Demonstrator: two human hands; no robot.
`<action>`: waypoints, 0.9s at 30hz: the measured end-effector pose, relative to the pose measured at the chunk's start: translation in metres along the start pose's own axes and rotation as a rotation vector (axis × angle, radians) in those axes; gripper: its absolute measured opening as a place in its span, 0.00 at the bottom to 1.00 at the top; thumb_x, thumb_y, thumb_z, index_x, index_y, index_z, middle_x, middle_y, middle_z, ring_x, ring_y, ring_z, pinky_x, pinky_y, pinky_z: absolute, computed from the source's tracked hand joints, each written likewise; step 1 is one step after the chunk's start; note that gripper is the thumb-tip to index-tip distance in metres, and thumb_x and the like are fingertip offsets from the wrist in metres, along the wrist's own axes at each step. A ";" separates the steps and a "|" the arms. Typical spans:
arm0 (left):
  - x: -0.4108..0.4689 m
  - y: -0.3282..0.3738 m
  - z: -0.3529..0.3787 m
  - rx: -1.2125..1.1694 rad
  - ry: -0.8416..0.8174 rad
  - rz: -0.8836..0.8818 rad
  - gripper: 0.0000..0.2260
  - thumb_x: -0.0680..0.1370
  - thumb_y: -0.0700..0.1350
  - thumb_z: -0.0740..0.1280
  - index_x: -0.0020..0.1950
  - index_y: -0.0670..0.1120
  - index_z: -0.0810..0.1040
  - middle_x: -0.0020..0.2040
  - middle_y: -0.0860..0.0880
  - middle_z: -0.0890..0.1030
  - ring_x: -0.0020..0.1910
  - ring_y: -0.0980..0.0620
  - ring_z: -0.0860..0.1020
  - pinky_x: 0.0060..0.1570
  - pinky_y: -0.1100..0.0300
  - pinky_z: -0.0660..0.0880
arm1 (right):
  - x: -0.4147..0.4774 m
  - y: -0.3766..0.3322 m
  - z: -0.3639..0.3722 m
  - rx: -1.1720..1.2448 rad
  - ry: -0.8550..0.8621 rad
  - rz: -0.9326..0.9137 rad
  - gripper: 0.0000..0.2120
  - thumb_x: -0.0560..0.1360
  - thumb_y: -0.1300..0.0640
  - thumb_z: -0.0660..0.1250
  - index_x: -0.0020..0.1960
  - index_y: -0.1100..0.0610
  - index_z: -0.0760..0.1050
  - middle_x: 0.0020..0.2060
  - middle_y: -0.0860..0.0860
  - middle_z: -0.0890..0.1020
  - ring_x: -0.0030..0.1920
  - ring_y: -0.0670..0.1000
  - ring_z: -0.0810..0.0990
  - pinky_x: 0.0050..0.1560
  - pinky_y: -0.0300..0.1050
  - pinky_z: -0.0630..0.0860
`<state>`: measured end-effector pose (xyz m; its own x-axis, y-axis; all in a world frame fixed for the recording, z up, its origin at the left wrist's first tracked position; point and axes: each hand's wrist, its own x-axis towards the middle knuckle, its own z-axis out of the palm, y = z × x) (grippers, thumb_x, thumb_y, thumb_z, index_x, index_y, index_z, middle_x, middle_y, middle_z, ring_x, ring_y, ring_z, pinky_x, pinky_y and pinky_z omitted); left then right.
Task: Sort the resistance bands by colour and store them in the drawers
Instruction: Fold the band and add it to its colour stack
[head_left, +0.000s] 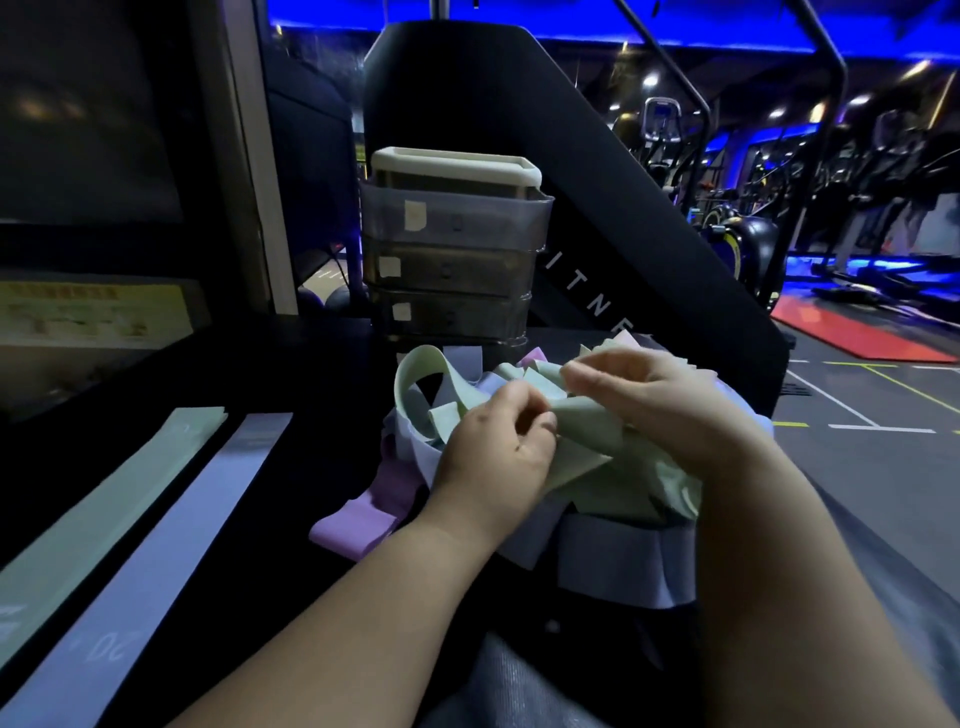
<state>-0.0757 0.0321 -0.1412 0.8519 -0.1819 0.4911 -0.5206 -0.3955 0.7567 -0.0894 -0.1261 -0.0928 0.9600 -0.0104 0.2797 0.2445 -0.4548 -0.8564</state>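
Observation:
A tangled heap of resistance bands in pale green, lavender-blue and purple lies on the dark surface in front of me. My left hand and my right hand both pinch a pale green band above the heap. A purple band trails out at the heap's left. Flat on the left lie one green band and one lavender-blue band, side by side. Behind the heap stands a translucent drawer unit with three shut drawers, each bearing a small label.
A large black slanted machine panel rises behind the drawer unit. The gym floor with painted lines and a red mat drops off to the right. A dark wall with a yellow notice is at left.

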 end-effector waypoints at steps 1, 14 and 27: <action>0.000 0.000 -0.004 -0.023 0.017 -0.021 0.04 0.79 0.43 0.64 0.45 0.48 0.74 0.36 0.55 0.76 0.38 0.54 0.74 0.40 0.61 0.68 | -0.002 -0.002 0.001 -0.036 -0.030 -0.015 0.11 0.71 0.44 0.71 0.47 0.50 0.83 0.36 0.41 0.83 0.38 0.38 0.79 0.39 0.33 0.74; 0.005 -0.010 -0.037 -0.214 0.184 -0.112 0.05 0.76 0.53 0.63 0.42 0.54 0.74 0.36 0.56 0.77 0.37 0.60 0.74 0.41 0.64 0.73 | -0.003 -0.005 -0.002 -0.209 -0.121 -0.065 0.27 0.57 0.33 0.77 0.45 0.52 0.81 0.32 0.42 0.78 0.35 0.38 0.76 0.36 0.32 0.69; 0.009 -0.010 -0.051 -0.734 0.211 -0.305 0.03 0.80 0.38 0.62 0.51 0.46 0.73 0.42 0.48 0.78 0.33 0.56 0.76 0.28 0.66 0.71 | -0.004 -0.013 0.005 -0.193 0.206 -0.152 0.07 0.71 0.55 0.75 0.35 0.53 0.81 0.29 0.50 0.81 0.29 0.42 0.73 0.32 0.36 0.69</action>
<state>-0.0662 0.0802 -0.1223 0.9716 0.0400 0.2333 -0.2343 0.3024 0.9239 -0.0954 -0.1154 -0.0851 0.8621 -0.1002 0.4967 0.3336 -0.6256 -0.7053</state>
